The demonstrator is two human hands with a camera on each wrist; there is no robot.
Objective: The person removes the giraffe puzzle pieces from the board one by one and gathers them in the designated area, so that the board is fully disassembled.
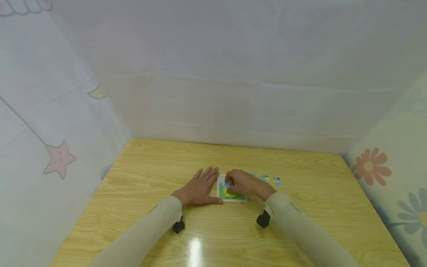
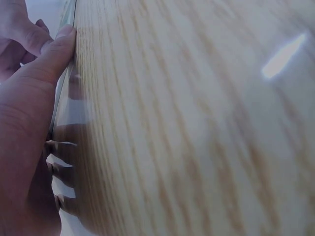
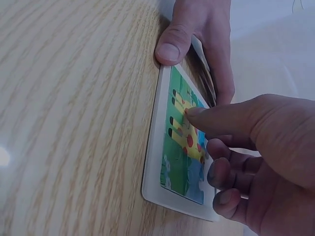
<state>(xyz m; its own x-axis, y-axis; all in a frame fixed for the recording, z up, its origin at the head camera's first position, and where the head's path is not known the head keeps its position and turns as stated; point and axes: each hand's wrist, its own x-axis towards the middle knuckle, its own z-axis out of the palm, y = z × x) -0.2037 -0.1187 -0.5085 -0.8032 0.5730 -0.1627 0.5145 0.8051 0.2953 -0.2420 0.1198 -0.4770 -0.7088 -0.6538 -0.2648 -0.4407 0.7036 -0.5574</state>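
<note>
A small jigsaw puzzle point(image 1: 221, 194) in a white frame lies flat on the wooden table, with a yellow giraffe on a green and blue ground. My left hand point(image 1: 200, 188) is spread at its left side, the thumb at the near left corner and the fingertips by the far left one. Over the puzzle's right part is my right hand point(image 1: 245, 182). In the right wrist view its straight thumb point(image 3: 216, 120) touches the giraffe picture point(image 3: 184, 130), while the other fingers point(image 3: 219, 172) bend loosely beside the frame. The index fingertip is hidden behind the thumb.
Loose puzzle pieces point(image 1: 267, 178) in blue and yellow, some with a red spot, lie on the table point(image 1: 150, 159) just right of the right hand. Pale printed cloth point(image 1: 233, 92) hangs round the back and sides of the table.
</note>
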